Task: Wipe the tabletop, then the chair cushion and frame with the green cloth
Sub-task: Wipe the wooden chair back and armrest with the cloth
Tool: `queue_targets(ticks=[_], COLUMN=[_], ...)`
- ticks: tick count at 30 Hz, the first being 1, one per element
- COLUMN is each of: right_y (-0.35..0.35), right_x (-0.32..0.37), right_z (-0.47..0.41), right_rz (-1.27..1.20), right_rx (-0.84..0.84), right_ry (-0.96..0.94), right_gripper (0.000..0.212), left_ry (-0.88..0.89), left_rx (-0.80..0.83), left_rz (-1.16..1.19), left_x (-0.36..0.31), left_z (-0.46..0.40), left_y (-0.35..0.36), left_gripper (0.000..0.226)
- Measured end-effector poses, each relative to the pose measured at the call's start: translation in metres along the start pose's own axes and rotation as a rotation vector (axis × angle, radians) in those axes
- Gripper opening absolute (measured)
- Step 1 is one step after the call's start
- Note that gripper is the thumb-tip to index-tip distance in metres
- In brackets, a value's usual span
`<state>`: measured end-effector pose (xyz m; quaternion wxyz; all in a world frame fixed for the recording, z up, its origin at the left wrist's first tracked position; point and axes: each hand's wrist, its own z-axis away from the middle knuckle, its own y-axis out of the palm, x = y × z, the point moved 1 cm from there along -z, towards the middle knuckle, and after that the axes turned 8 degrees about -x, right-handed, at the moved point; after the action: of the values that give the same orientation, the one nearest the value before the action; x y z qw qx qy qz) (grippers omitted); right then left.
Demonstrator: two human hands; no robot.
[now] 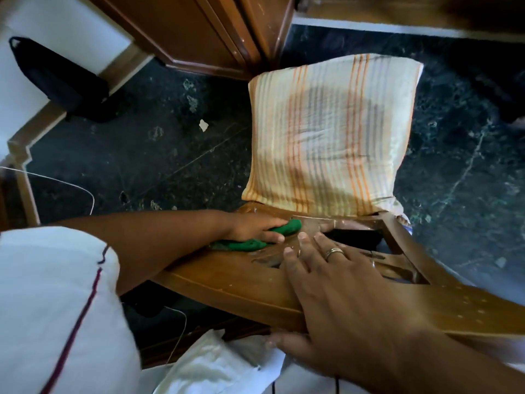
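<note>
Left hand (257,228) is pressing a crumpled green cloth (255,237) flat against the carved brown wooden chair backrest frame (227,282), fingers extended and close together over the cloth, thumb not visible, so more a flat palm press than a pinch. The cloth is sitting on the upper face of the frame, near the left end of the rail, just below the cushion's lower edge. Right hand (338,297) is lying open on the same frame, fingers spread across the wood and its cut-out openings, thumb hooking under the near edge of the rail, bracing it; a metal ring (333,253) is showing on one finger. A cream cushion with orange and grey stripes (329,135) is resting on the chair seat beyond the frame, its bottom edge touching the rail. The chair is standing on a dark green marbled stone floor (159,155). A brown wooden cabinet (199,29) is standing at top centre, near the cushion's far corner. A white sleeve with a dark red line (56,308) is filling the lower left. A thin white cord (71,184) is trailing over the floor at left. Image edges are blurring.
</note>
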<state>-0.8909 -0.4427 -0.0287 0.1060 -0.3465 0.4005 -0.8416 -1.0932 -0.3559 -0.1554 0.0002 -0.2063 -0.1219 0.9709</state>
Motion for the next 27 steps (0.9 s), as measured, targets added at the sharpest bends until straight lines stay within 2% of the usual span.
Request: queue_targets(ticks=[4, 6, 8, 10, 12, 14, 16, 18, 19, 24, 25, 27], right_y=[-0.006, -0.01, -0.014, -0.014, -0.008, -0.005, 0.003, 0.013, 0.017, 0.026, 0.023, 0.015], right_x=[0.003, 0.006, 0.007, 0.007, 0.004, 0.002, 0.001, 0.0, -0.002, -0.003, -0.003, -0.003], right_z=[0.0, 0.001, 0.003, 0.004, 0.004, 0.003, 0.001, -0.003, -0.005, -0.006, -0.004, 0.0], right_rz=[0.044, 0.051, 0.062, 0.057, 0.056, 0.075, 0.075, 0.071, 0.077, 0.091, 0.066, 0.041], right_rx=[-0.033, -0.034, -0.048, -0.131, -0.196, -0.266, -0.31, -0.367, -0.383, -0.415, -0.411, -0.329], right_ry=[0.05, 0.05, 0.073, 0.1, 0.106, 0.106, 0.105, 0.11, 0.121, 0.125, 0.121, 0.121], right_gripper=[0.119, 0.12, 0.119, 0.11, 0.105, 0.1, 0.084, 0.057, 0.052, 0.05, 0.056, 0.083], left_ry=[0.043, 0.012, -0.083, -0.166, -0.166, -0.157, -0.167, -0.213, -0.248, -0.305, -0.302, -0.282], left_rx=[0.004, -0.071, -0.187, -0.244, -0.205, -0.125, -0.08, -0.08, -0.092, -0.154, -0.143, -0.079], left_rz=[-0.184, -0.228, -0.088, 0.157, 0.241, 0.191, 0.083, -0.028, -0.068, -0.318, -0.331, -0.303], left_x=[0.024, 0.057, 0.096, 0.119, 0.123, 0.118, 0.115, 0.117, 0.119, 0.114, 0.11, 0.101], left_z=[0.017, 0.038, 0.055, 0.054, 0.035, 0.004, -0.031, -0.065, -0.082, -0.127, -0.125, -0.103], left_y=[-0.014, -0.032, -0.045, -0.044, -0.032, -0.022, -0.02, -0.021, -0.021, -0.018, -0.019, -0.025], left_gripper=[0.043, 0.034, 0.031, 0.029, 0.03, 0.038, 0.044, 0.045, 0.044, 0.037, 0.036, 0.036])
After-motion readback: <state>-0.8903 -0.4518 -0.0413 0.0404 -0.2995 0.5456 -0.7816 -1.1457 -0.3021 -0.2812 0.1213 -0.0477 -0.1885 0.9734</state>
